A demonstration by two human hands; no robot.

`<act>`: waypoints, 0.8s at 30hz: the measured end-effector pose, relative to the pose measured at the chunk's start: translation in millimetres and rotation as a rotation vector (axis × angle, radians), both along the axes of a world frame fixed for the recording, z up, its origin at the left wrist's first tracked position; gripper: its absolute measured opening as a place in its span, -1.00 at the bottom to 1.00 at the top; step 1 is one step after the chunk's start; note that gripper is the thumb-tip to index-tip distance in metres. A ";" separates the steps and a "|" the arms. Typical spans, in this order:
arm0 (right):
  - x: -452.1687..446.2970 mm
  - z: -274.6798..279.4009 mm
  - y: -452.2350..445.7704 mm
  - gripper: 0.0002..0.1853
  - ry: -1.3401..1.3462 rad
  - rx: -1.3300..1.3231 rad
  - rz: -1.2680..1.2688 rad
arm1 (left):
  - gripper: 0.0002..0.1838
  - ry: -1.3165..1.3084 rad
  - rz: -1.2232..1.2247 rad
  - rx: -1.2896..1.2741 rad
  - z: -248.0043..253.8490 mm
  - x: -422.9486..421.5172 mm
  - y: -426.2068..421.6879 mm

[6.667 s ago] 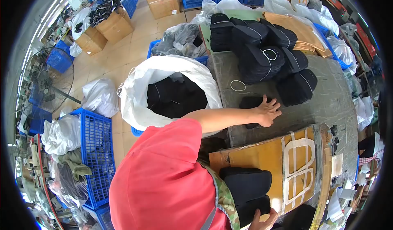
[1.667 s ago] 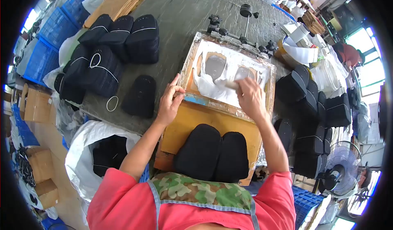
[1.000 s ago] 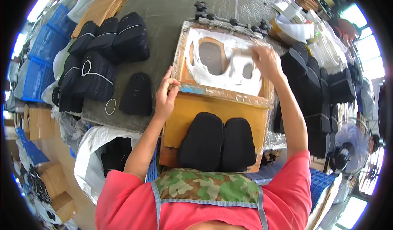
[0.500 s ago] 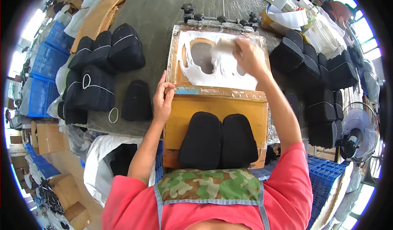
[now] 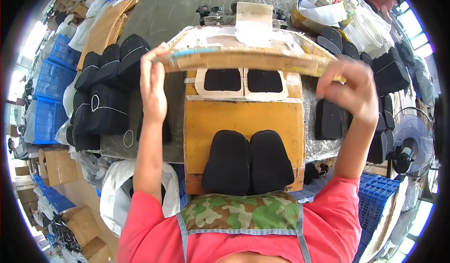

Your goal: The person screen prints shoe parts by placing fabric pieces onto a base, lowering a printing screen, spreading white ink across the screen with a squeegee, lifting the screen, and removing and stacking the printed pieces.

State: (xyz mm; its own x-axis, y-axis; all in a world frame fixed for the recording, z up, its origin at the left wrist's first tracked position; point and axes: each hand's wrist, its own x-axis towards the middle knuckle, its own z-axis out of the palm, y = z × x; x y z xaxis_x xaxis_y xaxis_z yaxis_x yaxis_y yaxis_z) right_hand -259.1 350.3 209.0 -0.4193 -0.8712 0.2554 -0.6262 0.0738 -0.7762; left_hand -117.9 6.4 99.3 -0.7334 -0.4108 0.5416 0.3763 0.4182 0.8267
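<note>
A wooden screen frame (image 5: 243,60) is tilted up off the yellow board (image 5: 243,118), its near edge raised. My left hand (image 5: 153,82) grips its left corner with the fingers closed. At the right corner my right hand (image 5: 349,87) is closed on the frame, slightly blurred. A flat scraper (image 5: 254,17) stands upright inside the frame, with white paste (image 5: 253,34) on its lower part. Under the raised frame, two black pieces (image 5: 222,81) show within pale outlines on the board. Two black pads (image 5: 228,162) lie side by side at the board's near end.
Banded black stacks (image 5: 107,111) stand on the table at the left, by a rubber band (image 5: 128,138). More black stacks (image 5: 391,71) are at the right, near a fan (image 5: 407,150). An open white sack (image 5: 115,202) sits below the table's left edge.
The frame's near edge has swung up from the board, uncovering the two outlined black pieces. My right hand has left the scraper and moved right to the frame's corner. My left hand has risen.
</note>
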 end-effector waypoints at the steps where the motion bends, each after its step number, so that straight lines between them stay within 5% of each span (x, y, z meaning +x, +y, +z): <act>1: 10.4 -1.1 2.2 -0.87 -0.054 0.083 0.115 | -0.64 0.002 0.004 -0.032 6.7 -5.4 -2.9; 5: -0.3 -97.0 -21.9 -0.84 0.116 0.193 -0.184 | -0.62 -0.003 -0.030 -0.032 5.3 -5.6 -6.6; 10: -71.0 -214.7 -53.7 -0.73 0.321 0.447 -0.658 | -0.56 0.035 -0.003 0.452 -47.7 -12.5 -20.5; 13: -70.3 -224.9 -64.0 -0.71 0.326 0.239 -0.824 | -0.61 -0.388 0.078 0.227 -89.8 -23.7 -30.0; 16: -72.8 -214.9 -64.0 -0.69 0.053 0.319 -0.753 | -0.75 -0.409 0.002 -0.364 -112.9 -59.5 -20.9; 19: -66.5 -223.5 -62.3 -0.78 0.132 0.233 -0.786 | -0.65 -0.582 0.148 -0.839 -112.2 -82.6 11.8; 20: -56.8 -212.2 -55.5 -0.78 0.101 0.231 -0.801 | -0.55 -0.704 0.222 -0.862 -109.5 -88.9 23.6; 21: -57.4 -231.0 -42.2 -0.75 0.050 -0.041 -0.754 | -0.62 -0.699 0.230 -0.905 -107.9 -92.0 26.9; 24: -14.2 -180.9 20.7 -0.70 -0.213 -0.203 -0.863 | -0.76 -0.721 0.236 -0.928 -113.5 -95.9 21.5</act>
State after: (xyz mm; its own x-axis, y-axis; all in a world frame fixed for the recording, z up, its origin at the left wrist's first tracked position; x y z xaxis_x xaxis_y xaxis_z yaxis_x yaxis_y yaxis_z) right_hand -273.3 371.1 28.1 -0.9605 -0.1798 0.2122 -0.2590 0.2998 -0.9182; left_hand -213.8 27.9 -14.2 -0.9489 -0.2461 0.1977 -0.2159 0.9628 0.1627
